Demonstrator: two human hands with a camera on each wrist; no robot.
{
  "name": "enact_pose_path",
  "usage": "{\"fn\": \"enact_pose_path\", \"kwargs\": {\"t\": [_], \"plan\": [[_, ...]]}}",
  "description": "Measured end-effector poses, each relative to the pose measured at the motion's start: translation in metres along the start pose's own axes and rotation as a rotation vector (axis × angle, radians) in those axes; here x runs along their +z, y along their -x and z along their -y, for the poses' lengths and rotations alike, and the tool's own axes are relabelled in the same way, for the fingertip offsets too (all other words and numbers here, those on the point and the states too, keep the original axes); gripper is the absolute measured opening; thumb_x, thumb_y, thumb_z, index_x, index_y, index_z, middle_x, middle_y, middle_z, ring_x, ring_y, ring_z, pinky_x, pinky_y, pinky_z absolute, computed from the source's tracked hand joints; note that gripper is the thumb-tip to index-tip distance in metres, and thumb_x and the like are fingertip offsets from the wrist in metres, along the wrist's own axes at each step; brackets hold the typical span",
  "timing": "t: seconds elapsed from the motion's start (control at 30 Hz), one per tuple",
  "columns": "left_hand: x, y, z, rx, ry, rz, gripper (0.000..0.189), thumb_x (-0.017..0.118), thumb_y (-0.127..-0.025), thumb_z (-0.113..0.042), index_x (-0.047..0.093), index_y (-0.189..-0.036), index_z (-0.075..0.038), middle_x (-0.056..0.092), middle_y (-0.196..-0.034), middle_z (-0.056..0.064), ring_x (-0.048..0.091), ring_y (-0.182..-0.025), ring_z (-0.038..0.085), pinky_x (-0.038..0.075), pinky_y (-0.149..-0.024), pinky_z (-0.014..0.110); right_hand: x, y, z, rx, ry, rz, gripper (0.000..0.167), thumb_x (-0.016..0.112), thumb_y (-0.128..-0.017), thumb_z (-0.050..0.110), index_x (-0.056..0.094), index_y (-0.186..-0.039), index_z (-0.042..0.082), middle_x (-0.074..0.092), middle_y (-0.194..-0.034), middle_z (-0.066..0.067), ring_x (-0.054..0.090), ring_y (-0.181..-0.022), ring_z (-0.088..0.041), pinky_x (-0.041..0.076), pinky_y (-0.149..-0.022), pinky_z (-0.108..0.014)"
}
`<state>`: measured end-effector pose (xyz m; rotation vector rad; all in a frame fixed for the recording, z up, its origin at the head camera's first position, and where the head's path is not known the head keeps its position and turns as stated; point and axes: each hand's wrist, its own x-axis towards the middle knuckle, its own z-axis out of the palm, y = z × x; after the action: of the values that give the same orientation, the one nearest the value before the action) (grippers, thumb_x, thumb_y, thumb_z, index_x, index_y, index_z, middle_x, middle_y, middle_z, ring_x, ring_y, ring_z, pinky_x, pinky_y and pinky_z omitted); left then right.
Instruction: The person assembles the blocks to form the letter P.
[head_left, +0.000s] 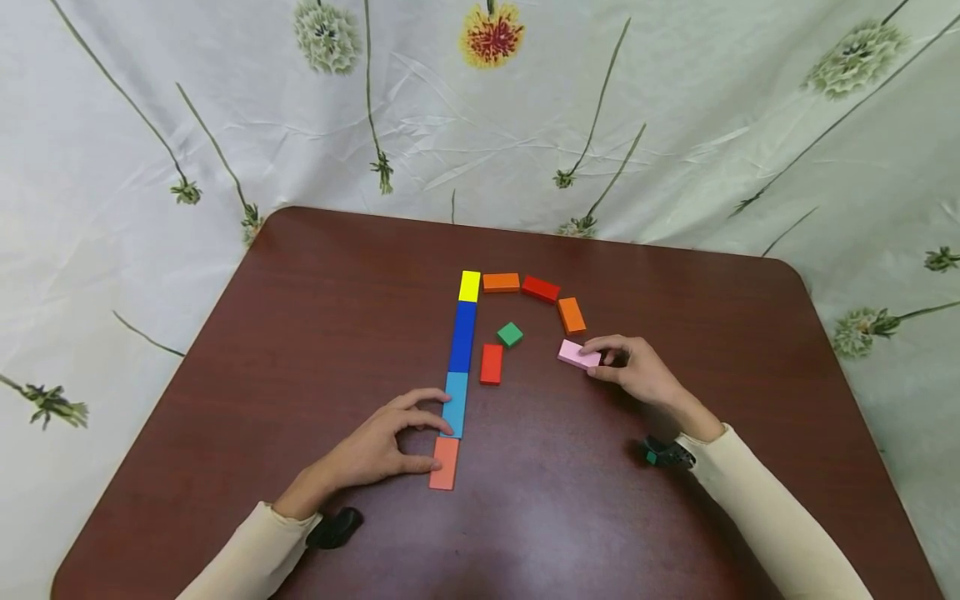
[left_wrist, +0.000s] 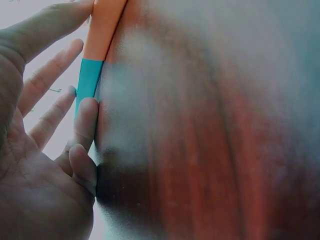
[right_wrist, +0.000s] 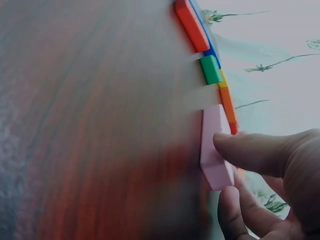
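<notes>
A line of blocks runs down the dark table (head_left: 315,333): yellow (head_left: 469,286), dark blue (head_left: 463,336), light blue (head_left: 454,404) and salmon (head_left: 444,463). My left hand (head_left: 429,433) rests beside it, fingertips against the light blue block (left_wrist: 89,80) and thumb on the salmon block (left_wrist: 102,27), fingers fairly straight. An orange (head_left: 501,282), a red (head_left: 541,289) and another orange block (head_left: 572,315) curve to the right. My right hand (head_left: 600,360) pinches a pink block (head_left: 576,354) lying on the table below that curve; the right wrist view shows thumb and finger on the pink block (right_wrist: 212,145).
A green cube (head_left: 510,334) and a red block (head_left: 491,364) lie inside the curve, also seen as the green cube (right_wrist: 210,69) and red block (right_wrist: 191,25). A floral cloth (head_left: 675,125) hangs behind the table. Wrist cameras (head_left: 667,454) sit on both sleeves.
</notes>
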<state>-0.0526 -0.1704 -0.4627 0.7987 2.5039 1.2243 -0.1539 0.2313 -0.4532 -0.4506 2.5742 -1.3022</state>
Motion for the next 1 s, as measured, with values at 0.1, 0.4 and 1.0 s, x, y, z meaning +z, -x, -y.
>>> {"fn": "enact_pose_path", "kwargs": {"t": [0.1,0.4,1.0], "plan": [[-0.001,0.0,0.0,-0.001,-0.001,0.002,0.034,0.086,-0.08,-0.029,0.072,-0.11,-0.036,0.049,-0.145,-0.006,0.046,-0.133,0.023,0.041,-0.103,0.053,0.002,-0.001,0.001,-0.001,0.033,-0.01,0.025,0.08,-0.084,0.006,0.076,-0.108,0.008,0.07,-0.105,-0.012,0.055,-0.082,-0.02,0.044,-0.071,-0.023],[0.0,-0.001,0.0,0.004,-0.001,0.0,0.034,0.086,-0.08,-0.029,0.072,-0.11,-0.035,0.049,-0.145,-0.006,0.046,-0.133,0.023,0.042,-0.103,0.053,0.011,-0.007,0.009,-0.158,0.237,-0.086,0.022,0.079,-0.083,0.003,0.077,-0.104,0.009,0.072,-0.114,-0.009,0.059,-0.086,-0.021,0.046,-0.076,-0.031],[0.0,-0.001,-0.001,-0.017,0.013,0.009,0.034,0.086,-0.08,-0.028,0.072,-0.11,-0.035,0.049,-0.145,-0.007,0.045,-0.134,0.019,0.042,-0.104,0.051,0.021,-0.025,0.023,-0.274,0.304,-0.061,0.018,0.079,-0.083,0.004,0.079,-0.101,0.008,0.075,-0.109,-0.008,0.064,-0.101,-0.029,0.045,-0.085,-0.041]]}}
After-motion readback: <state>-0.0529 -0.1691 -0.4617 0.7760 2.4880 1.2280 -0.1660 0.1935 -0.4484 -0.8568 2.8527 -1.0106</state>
